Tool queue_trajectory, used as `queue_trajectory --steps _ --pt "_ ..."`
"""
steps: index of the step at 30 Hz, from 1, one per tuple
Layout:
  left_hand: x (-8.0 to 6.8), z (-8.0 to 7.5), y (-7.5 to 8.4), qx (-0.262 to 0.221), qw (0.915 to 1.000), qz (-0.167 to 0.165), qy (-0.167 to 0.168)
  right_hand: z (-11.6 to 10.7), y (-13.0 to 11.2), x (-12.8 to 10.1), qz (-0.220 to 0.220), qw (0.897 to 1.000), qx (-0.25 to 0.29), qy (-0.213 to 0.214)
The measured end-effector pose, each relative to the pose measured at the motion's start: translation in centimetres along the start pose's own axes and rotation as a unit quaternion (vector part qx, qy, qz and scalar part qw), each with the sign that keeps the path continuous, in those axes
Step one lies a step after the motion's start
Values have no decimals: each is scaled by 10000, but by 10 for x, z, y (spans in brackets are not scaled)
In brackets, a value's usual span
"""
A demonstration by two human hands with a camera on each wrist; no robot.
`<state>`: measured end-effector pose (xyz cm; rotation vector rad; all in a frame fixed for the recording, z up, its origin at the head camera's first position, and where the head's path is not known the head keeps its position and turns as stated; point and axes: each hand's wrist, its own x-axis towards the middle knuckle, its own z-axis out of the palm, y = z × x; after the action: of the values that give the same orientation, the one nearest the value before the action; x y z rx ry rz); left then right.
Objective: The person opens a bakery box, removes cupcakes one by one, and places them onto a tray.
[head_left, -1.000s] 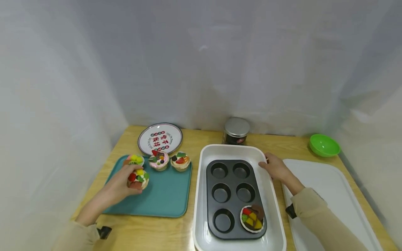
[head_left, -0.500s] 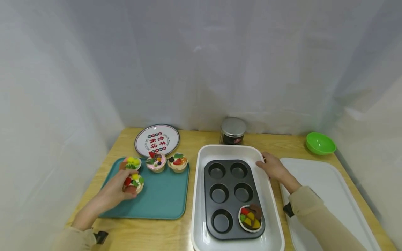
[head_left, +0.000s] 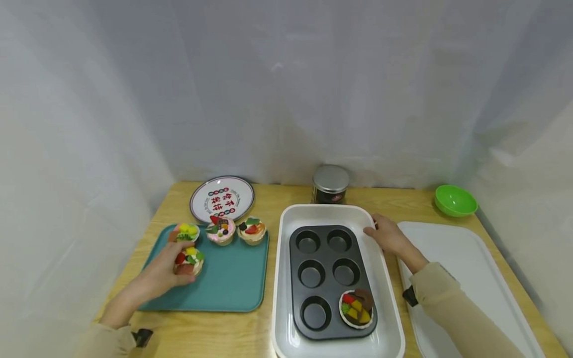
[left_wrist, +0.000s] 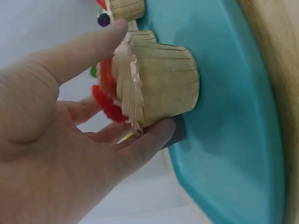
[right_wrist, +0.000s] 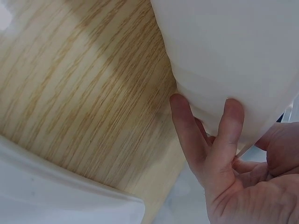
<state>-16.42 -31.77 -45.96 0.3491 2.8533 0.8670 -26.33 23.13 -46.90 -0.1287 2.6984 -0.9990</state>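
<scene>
My left hand (head_left: pixel 165 268) grips a fruit-topped cupcake (head_left: pixel 189 260) on the teal tray (head_left: pixel 233 283); in the left wrist view thumb and fingers (left_wrist: pixel 140 149) curl round its paper cup (left_wrist: pixel 161 84). Three more cupcakes (head_left: pixel 219 229) stand along the tray's far edge. My right hand (head_left: pixel 387 236) holds the right rim of the white baking dish (head_left: pixel 286 238); its fingers (right_wrist: pixel 187 130) press the dish's outer wall (right_wrist: pixel 233 51). Inside the dish lies a black six-cup muffin pan (head_left: pixel 329 281) with one chocolate cupcake (head_left: pixel 356 309) in the near right cup.
A printed plate (head_left: pixel 222 199) and a metal-lidded tin (head_left: pixel 330 185) stand at the back of the wooden table (head_left: pixel 277 196). A green bowl (head_left: pixel 455 201) sits far right, a white tray (head_left: pixel 474 278) right of the dish. White curtains close in three sides.
Both hands stay where they were; only the head view has drifted slightly. The left hand's grip on the cupcake looks the same.
</scene>
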Motion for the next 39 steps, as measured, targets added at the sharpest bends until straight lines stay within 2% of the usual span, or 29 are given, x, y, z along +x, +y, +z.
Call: queue_trajectory --steps 5,8,13,16,19,21,24,27,31,34,37,39 --pt "1 -4 5 -221 9997 60 15 -3 -2 -1 -79 9999 -50 64" --pt "2 -3 6 -186 9997 127 51 -5 -3 -1 -91 9999 -87 70" --pt "0 -3 9 -89 9999 -68 -25 -4 -3 0 -59 10000 -65 25" --pt "0 -12 21 267 9989 -385 -40 -4 -3 0 -23 10000 -40 10" --pt "4 -22 45 487 9977 -464 81 -5 -2 -1 -41 9999 -92 4" --pt "10 -25 66 326 9991 -195 188 -6 -3 -1 -59 9999 -137 16" --pt "24 -21 99 -60 9988 431 207 -5 -2 -1 -64 9998 -182 28" --pt "42 -11 132 -379 9951 913 21 -4 -2 -1 -60 9998 -174 40" --pt "63 10 178 -587 9870 1438 -419 -3 -3 -1 -80 9997 -233 23" --pt "75 31 208 -493 9732 2049 -917 -2 -3 -1 -82 9997 -244 8" --pt "84 51 232 -335 9516 2620 -1570 -1 -3 0 -23 9998 -199 11" --pt "88 64 243 -289 9368 2873 -1976 0 -3 0 -6 9998 -194 21"
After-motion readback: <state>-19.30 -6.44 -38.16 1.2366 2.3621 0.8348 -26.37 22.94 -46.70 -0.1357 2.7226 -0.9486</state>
